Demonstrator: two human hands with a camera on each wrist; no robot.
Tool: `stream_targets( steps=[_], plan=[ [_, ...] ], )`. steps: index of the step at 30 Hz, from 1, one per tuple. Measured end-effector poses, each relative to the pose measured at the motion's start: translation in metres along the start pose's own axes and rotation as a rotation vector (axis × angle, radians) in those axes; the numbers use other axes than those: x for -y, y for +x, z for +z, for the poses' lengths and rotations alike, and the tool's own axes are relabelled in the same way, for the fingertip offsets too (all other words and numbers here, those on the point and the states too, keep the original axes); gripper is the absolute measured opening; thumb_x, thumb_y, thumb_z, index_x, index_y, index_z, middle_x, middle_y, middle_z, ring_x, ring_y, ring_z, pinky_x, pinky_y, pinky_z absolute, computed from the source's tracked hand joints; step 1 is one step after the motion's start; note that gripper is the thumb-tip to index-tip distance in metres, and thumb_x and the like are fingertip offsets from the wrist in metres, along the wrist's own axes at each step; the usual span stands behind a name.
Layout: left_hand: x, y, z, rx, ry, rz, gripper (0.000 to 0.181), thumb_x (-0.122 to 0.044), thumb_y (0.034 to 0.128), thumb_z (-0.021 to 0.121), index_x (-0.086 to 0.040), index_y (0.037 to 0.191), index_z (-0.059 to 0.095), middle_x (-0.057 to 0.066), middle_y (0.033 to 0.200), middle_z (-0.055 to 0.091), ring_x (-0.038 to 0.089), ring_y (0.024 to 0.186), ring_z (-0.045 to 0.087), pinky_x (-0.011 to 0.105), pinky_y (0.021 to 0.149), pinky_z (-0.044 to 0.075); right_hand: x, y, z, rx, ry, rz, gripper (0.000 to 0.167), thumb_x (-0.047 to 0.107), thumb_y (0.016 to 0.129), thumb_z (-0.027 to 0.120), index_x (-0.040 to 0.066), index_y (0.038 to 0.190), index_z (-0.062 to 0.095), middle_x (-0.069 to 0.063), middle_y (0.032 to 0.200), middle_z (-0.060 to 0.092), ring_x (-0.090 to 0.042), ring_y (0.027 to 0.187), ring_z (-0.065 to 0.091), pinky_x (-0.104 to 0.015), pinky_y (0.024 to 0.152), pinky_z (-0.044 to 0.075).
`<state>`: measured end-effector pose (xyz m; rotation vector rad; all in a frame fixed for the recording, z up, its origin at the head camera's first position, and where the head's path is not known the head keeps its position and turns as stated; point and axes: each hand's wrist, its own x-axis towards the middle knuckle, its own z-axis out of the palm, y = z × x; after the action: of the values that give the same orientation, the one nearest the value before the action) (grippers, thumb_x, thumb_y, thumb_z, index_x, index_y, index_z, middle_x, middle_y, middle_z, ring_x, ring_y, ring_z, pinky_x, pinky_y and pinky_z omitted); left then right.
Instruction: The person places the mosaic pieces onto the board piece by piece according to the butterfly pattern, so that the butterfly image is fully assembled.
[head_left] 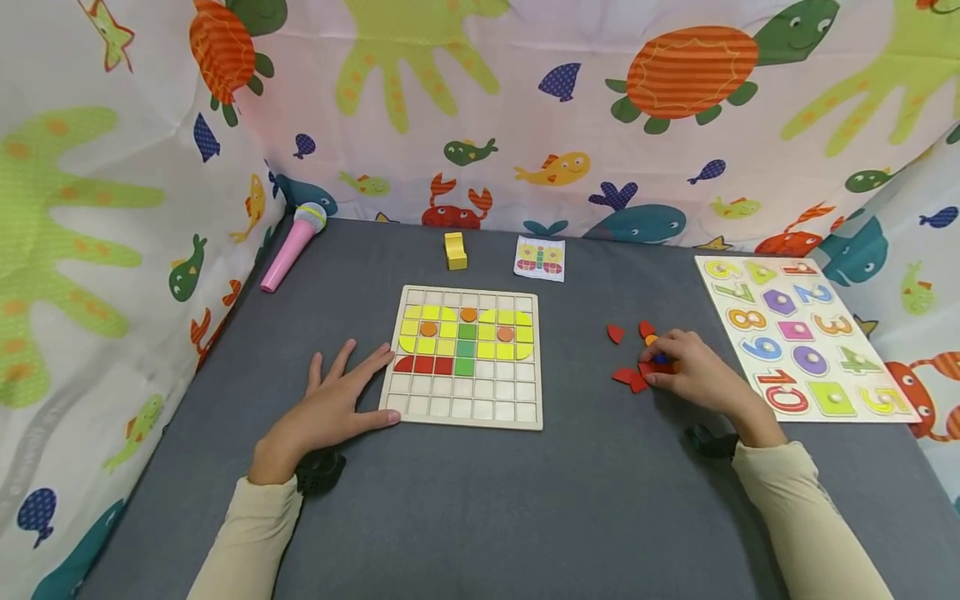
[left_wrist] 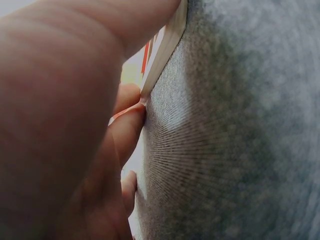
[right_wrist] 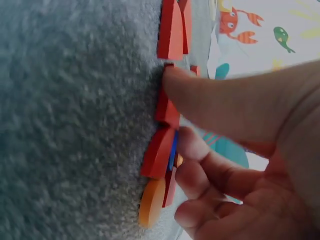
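Note:
A wooden grid board (head_left: pixel 483 408) holds yellow tiles (head_left: pixel 489 317), a green column (head_left: pixel 466 350), orange discs (head_left: pixel 468 315) and a red row (head_left: pixel 423 365) on its left side; the lower cells are bare. Spread fingers of my left hand (head_left: pixel 330 410) touch the board's left edge, thumb at the lower corner. To the right, my right hand (head_left: pixel 693 375) is over loose pieces, its thumb and fingers pinching a red piece (right_wrist: pixel 167 107). Around it lie other red pieces (head_left: pixel 616 334), an orange disc (right_wrist: pixel 152 202) and a blue piece (right_wrist: pixel 173 150), partly hidden by the fingers.
A pattern card (head_left: pixel 540 258) and a yellow block (head_left: pixel 455 251) lie behind the board. At back left is a pink toy microphone (head_left: pixel 292 248). A number puzzle board (head_left: pixel 806 337) lies on the right. Printed cloth (head_left: pixel 480 108) walls the grey table (head_left: pixel 480 508).

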<state>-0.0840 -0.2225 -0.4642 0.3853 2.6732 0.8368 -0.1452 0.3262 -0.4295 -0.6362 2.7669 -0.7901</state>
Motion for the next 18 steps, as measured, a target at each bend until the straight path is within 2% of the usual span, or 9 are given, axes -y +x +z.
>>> stream_targets(
  steps=[3,7,12,18],
  plan=[
    [0.001,-0.001,0.000,0.004,0.007,-0.005,0.102,-0.061,0.0913,0.078,-0.018,0.171,0.031,0.009,0.177,0.022,0.046,0.162,-0.007,0.071,0.117,-0.021,0.001,0.002,-0.001,-0.024,0.007,0.020,0.015,0.004,0.094,0.082,0.007,0.102,0.071,-0.011,0.105,0.065,-0.032,0.102,0.051,-0.047,0.085,0.042],
    [0.000,-0.001,-0.001,0.010,0.012,-0.011,0.103,-0.062,0.0907,0.078,-0.018,0.171,0.031,0.009,0.177,0.022,0.047,0.161,-0.007,0.072,0.117,-0.020,0.005,0.007,-0.002,-0.041,0.044,0.083,0.011,0.003,0.097,0.078,0.007,0.103,0.069,-0.005,0.094,0.066,-0.026,0.090,0.056,-0.035,0.076,0.048],
    [-0.001,-0.001,-0.001,0.006,0.011,-0.016,0.104,-0.063,0.0901,0.078,-0.017,0.171,0.030,0.010,0.177,0.023,0.047,0.161,-0.006,0.072,0.117,-0.020,0.013,0.014,-0.001,-0.081,0.107,0.122,0.007,0.006,0.100,0.075,0.005,0.106,0.072,-0.006,0.097,0.072,-0.025,0.088,0.063,-0.026,0.073,0.051],
    [-0.001,-0.001,-0.002,0.007,0.012,-0.016,0.104,-0.064,0.0906,0.077,-0.018,0.171,0.030,0.009,0.177,0.023,0.046,0.162,-0.006,0.072,0.117,-0.020,0.033,0.032,0.008,-0.114,0.206,0.112,0.008,0.009,0.101,0.075,0.004,0.107,0.076,-0.009,0.099,0.076,-0.025,0.091,0.070,-0.025,0.073,0.055]
  ],
)
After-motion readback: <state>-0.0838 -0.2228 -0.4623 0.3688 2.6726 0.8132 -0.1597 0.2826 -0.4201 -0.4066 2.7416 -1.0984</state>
